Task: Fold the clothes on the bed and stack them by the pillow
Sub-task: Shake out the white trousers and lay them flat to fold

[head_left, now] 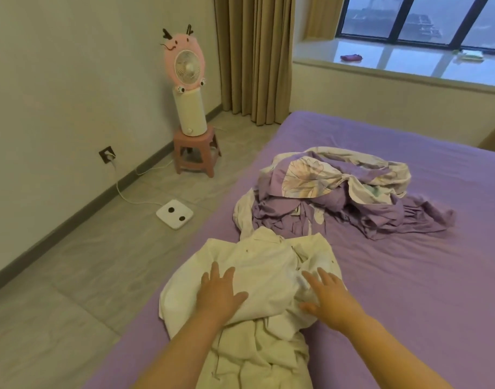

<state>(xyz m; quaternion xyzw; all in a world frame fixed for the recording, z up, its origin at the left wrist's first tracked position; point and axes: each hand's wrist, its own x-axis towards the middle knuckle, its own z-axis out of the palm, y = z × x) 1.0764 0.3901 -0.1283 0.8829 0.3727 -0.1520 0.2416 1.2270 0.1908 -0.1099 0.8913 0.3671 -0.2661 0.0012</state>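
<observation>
The wide bed with its smooth lilac fitted sheet (pixel 409 290) runs away ahead of my fingers and off to their right. Beyond my fingertips, well apart from them, lies the crumpled heap of purple and cream floral-print cloth (pixel 344 192), unfolded and bunched on itself. No pillow shows from here, so I cannot tell where the stack will go.

Directly under my fingers is the cream-white soft cotton garment with small dark buttons (pixel 257 265), rumpled at the near edge of the bed. Its long axis runs from my wrists out past my fingertips toward the heap; what looks like the collar end points away from me, the loose lower part trails back between my forearms. I judge it light and limp: it will not hold a crease by itself, it will slide easily on the sheet, and any wrinkle I trap will stay. The places to take hold, I think, are the shoulder corners just ahead of my fingertips, or the side edges outside each little finger.

My left hand (pixel 218 293) lies flat, palm down, fingers spread and pressing the smoother left panel. My right hand (pixel 329 297) is also open, fingers spread and resting on the bunched folds at the right side, thumb turned inward; it pinches nothing.

Next, I judge, comes smoothing outward before the first fold.
</observation>
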